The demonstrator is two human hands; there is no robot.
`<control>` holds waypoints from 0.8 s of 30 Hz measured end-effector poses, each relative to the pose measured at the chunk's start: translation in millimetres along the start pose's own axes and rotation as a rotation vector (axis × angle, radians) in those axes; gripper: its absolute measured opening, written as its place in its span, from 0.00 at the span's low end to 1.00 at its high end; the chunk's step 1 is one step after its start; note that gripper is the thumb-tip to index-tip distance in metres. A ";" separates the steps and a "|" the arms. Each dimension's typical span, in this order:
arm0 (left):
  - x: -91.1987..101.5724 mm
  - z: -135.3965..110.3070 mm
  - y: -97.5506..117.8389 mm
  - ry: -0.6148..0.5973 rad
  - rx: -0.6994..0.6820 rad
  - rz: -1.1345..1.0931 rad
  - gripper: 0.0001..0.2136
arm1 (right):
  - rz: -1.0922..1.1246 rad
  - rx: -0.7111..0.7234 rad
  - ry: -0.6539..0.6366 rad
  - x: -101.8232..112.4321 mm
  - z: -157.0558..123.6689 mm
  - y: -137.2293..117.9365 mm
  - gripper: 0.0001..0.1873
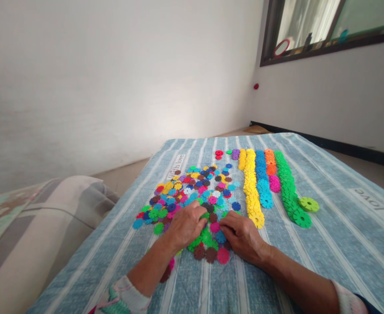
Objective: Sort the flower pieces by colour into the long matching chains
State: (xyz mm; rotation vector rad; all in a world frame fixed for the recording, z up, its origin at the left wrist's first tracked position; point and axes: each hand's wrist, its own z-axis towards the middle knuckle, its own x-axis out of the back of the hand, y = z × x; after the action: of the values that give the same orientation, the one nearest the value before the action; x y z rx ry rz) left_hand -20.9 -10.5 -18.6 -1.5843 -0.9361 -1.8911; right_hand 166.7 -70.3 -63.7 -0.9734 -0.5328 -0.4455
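Note:
A loose pile of small flower-shaped plastic discs (192, 192) in many colours lies on a blue striped sheet (325, 226). My left hand (187, 226) rests on the near edge of the pile, fingers curled down onto green discs (201, 239). My right hand (242, 235) lies beside it, fingertips pinched at a pink disc (215, 227) between the two hands. To the right run sorted rows: yellow (252, 187), blue (262, 179), orange (270, 160) with pink (274, 183), and green (290, 192).
Two red discs (219, 153) and purple ones (235, 153) sit at the far end of the rows. A folded blanket (41, 231) lies left of the sheet. White walls stand behind; a dark-framed window (329, 26) is at the upper right.

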 end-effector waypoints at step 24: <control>0.4 4.9 15.3 -0.164 -0.147 0.010 0.05 | -0.005 0.007 0.008 -1.7 -0.1 1.1 0.11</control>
State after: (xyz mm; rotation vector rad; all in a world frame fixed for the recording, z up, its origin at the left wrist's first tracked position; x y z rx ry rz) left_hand -6.5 -16.5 -14.9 -1.8502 -0.8713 -1.8825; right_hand 166.0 -69.7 -65.5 -0.9636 -0.5288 -0.4516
